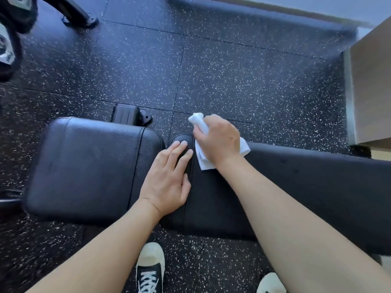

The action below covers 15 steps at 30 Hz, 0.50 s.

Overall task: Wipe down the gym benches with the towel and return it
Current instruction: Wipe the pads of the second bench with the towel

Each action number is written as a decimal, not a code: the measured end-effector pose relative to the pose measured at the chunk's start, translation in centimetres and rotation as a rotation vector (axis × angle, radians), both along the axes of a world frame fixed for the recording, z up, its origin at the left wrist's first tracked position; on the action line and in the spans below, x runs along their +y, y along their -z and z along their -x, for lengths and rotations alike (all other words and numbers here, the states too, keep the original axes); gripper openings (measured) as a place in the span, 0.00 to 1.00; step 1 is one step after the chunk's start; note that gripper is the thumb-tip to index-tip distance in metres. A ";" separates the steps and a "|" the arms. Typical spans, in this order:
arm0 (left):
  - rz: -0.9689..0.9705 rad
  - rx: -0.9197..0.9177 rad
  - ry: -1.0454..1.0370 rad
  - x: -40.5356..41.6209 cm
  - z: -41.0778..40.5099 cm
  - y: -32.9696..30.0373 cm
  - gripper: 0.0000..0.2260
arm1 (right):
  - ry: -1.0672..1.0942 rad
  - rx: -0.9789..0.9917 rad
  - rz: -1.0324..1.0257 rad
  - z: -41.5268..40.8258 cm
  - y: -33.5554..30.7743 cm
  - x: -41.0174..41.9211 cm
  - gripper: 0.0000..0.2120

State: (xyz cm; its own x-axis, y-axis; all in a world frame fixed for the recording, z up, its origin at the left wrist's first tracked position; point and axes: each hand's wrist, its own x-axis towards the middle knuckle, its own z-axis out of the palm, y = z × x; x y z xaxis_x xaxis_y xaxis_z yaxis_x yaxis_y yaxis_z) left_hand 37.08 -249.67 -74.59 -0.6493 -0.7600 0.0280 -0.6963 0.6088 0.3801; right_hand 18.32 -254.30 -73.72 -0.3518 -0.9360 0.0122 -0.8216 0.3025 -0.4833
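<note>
A black padded gym bench lies across the view, with a seat pad (pixel 84 163) on the left and a long back pad (pixel 306 187) on the right. My right hand (pixel 218 142) grips a white towel (pixel 202 158) and presses it on the back pad's far left end, near the gap between the pads. My left hand (pixel 169 178) rests flat with straight fingers on the same end of the back pad, just left of the towel.
Speckled black rubber floor (pixel 222 77) surrounds the bench. A black bench foot (pixel 129 116) shows behind the seat pad. Weight equipment (pixel 12 39) stands at the top left. A wooden box (pixel 372 85) stands at the right edge. My shoes (pixel 150 269) are below the bench.
</note>
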 end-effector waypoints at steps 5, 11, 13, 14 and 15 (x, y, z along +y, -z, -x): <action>-0.008 0.008 -0.005 0.3 0.2 -0.4 0.28 | -0.099 -0.074 -0.062 0.4 -0.3 0.3 0.16; -0.117 0.119 -0.180 0.8 1.3 -1.6 0.24 | 0.020 0.042 -0.178 12.1 -1.3 5.9 0.20; -0.181 0.167 -0.299 1.5 2.8 -2.4 0.23 | 0.054 0.045 -0.116 13.9 -1.6 8.1 0.20; -0.175 0.155 -0.317 1.8 3.6 -2.7 0.22 | 0.061 0.043 -0.100 14.1 -1.5 8.6 0.19; -0.162 0.125 -0.312 2.1 4.6 -2.9 0.21 | 0.072 0.044 -0.098 13.8 -1.4 8.5 0.17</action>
State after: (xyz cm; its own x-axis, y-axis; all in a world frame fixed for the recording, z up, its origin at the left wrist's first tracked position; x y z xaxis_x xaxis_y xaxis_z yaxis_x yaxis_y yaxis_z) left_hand 32.50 -247.60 -71.65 -0.3850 -0.9219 -0.0441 -0.7809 0.2999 0.5479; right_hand 4.51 -245.81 -72.31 -0.4190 -0.9059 -0.0609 -0.8159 0.4051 -0.4124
